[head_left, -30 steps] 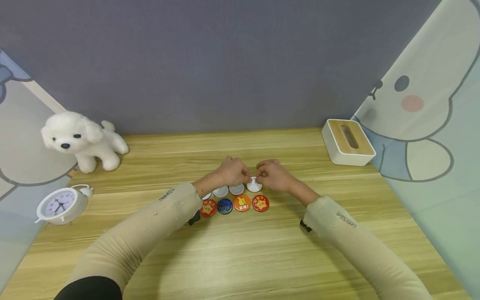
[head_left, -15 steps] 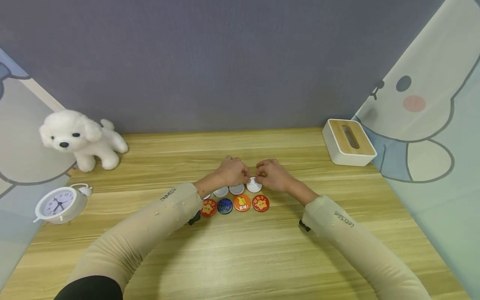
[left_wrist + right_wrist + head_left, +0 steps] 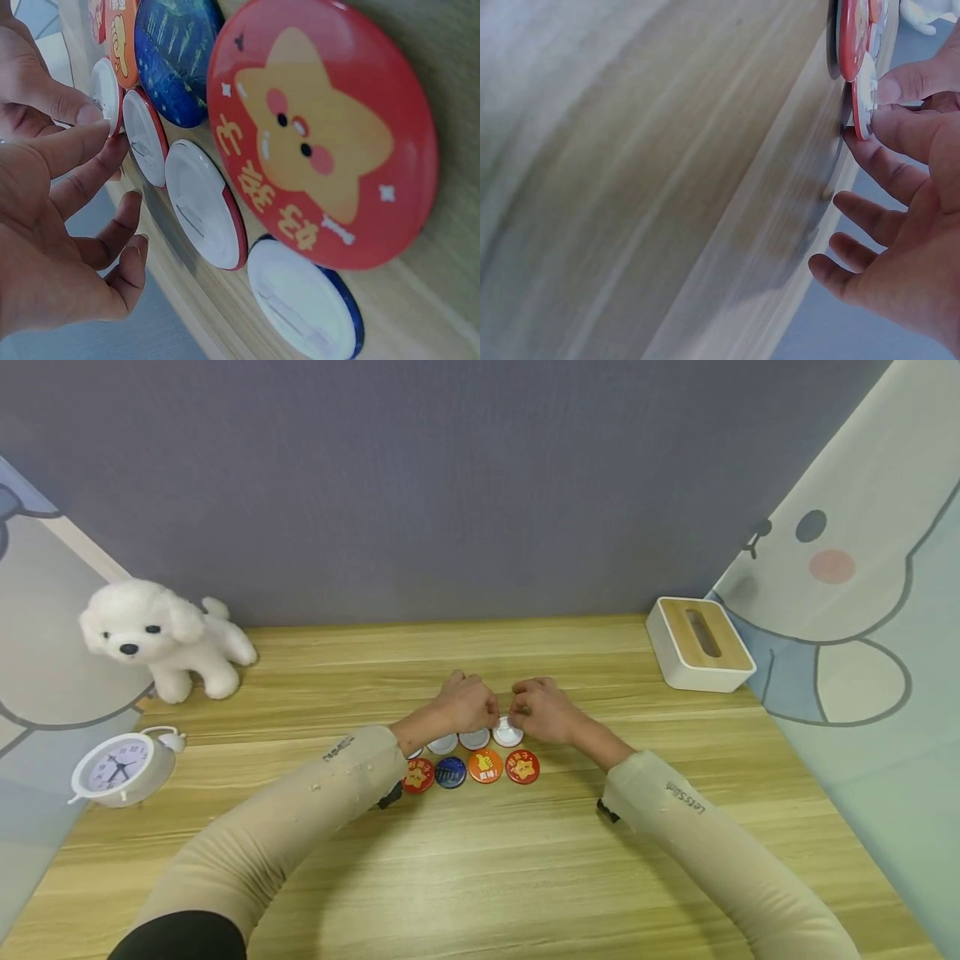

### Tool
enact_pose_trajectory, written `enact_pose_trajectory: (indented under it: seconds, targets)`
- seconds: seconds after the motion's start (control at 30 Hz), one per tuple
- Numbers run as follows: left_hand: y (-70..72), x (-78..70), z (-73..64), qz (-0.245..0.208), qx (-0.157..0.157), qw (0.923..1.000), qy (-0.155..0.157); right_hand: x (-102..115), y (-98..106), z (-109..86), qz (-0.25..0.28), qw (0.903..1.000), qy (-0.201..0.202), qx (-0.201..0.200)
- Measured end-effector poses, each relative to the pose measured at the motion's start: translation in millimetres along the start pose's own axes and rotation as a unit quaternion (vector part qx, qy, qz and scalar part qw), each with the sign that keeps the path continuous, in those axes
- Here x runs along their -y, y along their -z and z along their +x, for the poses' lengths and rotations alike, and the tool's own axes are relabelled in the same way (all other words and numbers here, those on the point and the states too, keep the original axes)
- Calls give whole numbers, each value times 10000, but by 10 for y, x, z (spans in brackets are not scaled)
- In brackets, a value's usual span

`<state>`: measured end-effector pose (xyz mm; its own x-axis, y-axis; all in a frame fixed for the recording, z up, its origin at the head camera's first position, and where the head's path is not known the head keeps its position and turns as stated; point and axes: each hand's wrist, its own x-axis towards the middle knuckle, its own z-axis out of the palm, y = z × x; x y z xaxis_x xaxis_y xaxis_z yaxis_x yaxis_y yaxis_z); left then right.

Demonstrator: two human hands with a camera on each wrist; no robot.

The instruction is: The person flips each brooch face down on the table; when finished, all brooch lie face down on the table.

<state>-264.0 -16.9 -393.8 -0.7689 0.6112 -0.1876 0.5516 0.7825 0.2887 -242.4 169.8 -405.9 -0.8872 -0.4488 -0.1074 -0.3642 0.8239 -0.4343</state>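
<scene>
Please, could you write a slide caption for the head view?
Left hand and right hand at a face-down badge, behind a red star badge.

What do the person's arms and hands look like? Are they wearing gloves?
No gloves: the left hand and right hand are bare. The left sleeve and right sleeve are long and beige, with dark lettering. Black cloth shows above the left one. Something small and black pokes out near each cuff.
</scene>
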Motion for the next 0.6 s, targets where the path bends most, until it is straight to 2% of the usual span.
enact_pose_trajectory:
  seconds: [0.6]
  targets:
    - [-29,-17,5,-60,8,9997,224,-10,-23,26,-21,10000,-21,40]
